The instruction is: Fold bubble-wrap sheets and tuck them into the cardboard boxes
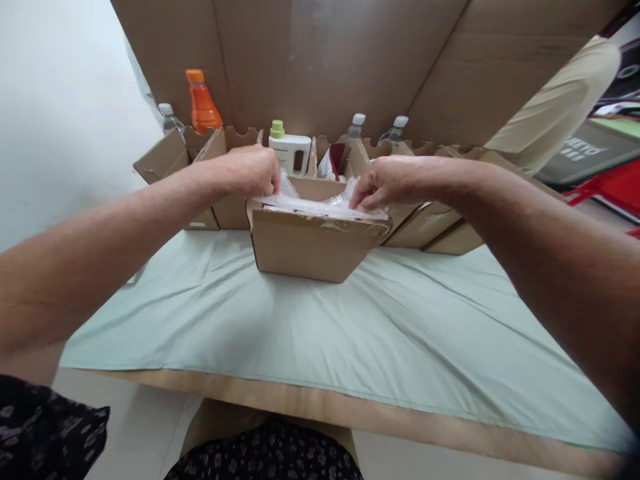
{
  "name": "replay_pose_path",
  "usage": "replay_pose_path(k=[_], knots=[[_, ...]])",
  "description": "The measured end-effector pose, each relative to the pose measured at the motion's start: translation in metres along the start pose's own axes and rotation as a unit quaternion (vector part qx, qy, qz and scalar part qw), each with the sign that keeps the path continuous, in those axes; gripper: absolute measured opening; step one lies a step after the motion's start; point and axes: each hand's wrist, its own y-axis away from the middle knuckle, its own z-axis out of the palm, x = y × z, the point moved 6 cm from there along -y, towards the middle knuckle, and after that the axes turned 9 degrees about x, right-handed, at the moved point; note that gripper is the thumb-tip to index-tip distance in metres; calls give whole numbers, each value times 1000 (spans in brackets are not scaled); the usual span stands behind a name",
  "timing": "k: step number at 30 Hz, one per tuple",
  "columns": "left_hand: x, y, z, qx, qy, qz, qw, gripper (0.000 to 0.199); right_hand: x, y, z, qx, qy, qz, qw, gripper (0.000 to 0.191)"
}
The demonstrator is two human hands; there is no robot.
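Note:
A small cardboard box (305,245) stands on the pale green cloth, in front of a row of similar boxes. Clear plastic (320,205) lies in its open top over something white that is mostly covered. My left hand (256,170) is closed on the plastic at the box's left rear, fingers curled down. At the right end of the opening, my right hand (373,185) pinches the plastic between thumb and fingers.
Behind stand open cardboard boxes (235,207) holding an orange bottle (203,107), a white bottle with a green cap (290,150) and clear bottles with white caps (356,127). A large cardboard panel (320,67) rises behind them. The table's front edge (300,400) is near my body.

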Motion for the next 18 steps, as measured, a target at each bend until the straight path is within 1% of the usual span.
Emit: replay_pose_path(k=[2, 3, 5, 6, 7, 8, 10, 11, 12, 14, 16, 18], knots=[[1, -2, 13, -5, -14, 23, 1000, 22, 3, -3, 8, -4, 64, -32, 997, 42], [1, -3, 17, -1, -19, 31, 999, 21, 5, -4, 11, 5, 100, -49, 994, 31], [0, -7, 21, 28, -13, 44, 999, 17, 4, -6, 15, 39, 144, -93, 984, 12], [0, -8, 22, 32, -3, 47, 998, 16, 2, -6, 16, 51, 149, -115, 981, 9], [0, -9, 24, 17, 11, 53, 998, 16, 0, -6, 19, 48, 144, -131, 980, 10], [0, -10, 28, -13, 25, 56, 998, 17, -2, -5, 22, 32, 134, -139, 981, 11], [1, -10, 38, -84, 42, 57, 994, 19, -4, -5, 31, -21, 122, -117, 985, 14], [1, -10, 42, -107, 44, 52, 992, 19, -4, -4, 34, -40, 123, -97, 987, 15], [0, -11, 45, -119, 43, 45, 991, 19, -5, -4, 36, -49, 129, -83, 987, 16], [-4, -12, 48, -114, 41, 39, 992, 19, -9, -2, 37, -50, 153, -67, 985, 16], [-8, -12, 49, -111, 39, 47, 992, 18, -10, 2, 35, -64, 190, -61, 978, 12], [-13, -12, 45, -97, 34, 61, 993, 12, -8, 8, 29, -77, 235, -42, 968, 10]])
